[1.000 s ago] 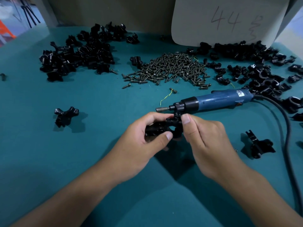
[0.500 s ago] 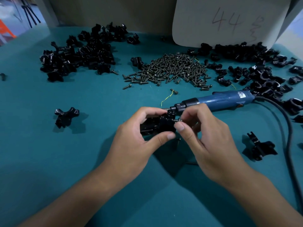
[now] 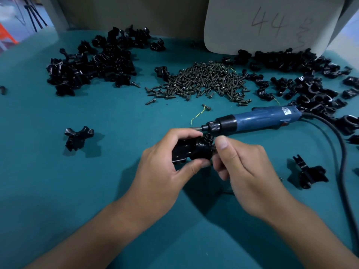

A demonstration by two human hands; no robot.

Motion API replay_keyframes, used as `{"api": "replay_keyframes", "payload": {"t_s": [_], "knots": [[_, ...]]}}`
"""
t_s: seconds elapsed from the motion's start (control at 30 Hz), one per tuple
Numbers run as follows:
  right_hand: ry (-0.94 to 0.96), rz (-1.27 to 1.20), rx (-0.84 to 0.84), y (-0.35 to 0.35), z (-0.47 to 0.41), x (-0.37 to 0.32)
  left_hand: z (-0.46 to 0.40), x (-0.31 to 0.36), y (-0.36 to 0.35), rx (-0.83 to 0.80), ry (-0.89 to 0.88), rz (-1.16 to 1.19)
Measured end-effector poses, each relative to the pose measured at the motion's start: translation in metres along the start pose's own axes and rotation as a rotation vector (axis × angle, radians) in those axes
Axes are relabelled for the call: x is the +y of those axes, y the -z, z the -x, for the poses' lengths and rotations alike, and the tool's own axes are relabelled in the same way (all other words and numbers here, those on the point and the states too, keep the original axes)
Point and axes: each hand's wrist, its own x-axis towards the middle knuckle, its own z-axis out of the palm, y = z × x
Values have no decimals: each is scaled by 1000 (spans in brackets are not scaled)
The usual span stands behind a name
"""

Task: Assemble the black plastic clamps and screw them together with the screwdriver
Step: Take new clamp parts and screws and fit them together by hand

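Two hands hold a black clamp above the middle of the green surface (image 3: 58, 191).
The left hand (image 3: 161, 167) grips the clamp (image 3: 191, 149). The right hand (image 3: 242, 167) pinches at its right end; a screw there is too small to tell. The blue screwdriver (image 3: 252, 120) lies just behind, below the screw pile (image 3: 202, 80).

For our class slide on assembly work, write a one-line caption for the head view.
Two hands, left and right, hold a black clamp near a blue screwdriver and a pile of screws.
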Motion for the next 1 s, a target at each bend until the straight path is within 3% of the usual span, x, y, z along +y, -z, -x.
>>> {"api": "replay_keyframes", "payload": {"t_s": [0.17,0.4,0.57,0.77,0.83,0.9,0.97,1.0], "knots": [[111,191,-144,13,-2,3,0,1,2,-24,18,14],[97,126,-58,7,-2,4,-2,4,2,33,-51,-35],[189,170,-53,8,-3,7,0,3,4,58,-58,-37],[85,17,15,10,-4,5,-2,0,2,62,-8,-7],[-30,-191,109,18,-10,6,-4,-2,3,98,30,8],[-223,-652,148,18,-13,2,-4,-2,4,87,67,34],[-377,-973,29,5,-12,-1,-2,-4,1,52,104,62],[-410,-990,-24,-4,-10,2,-1,-4,-2,33,121,70]]}}
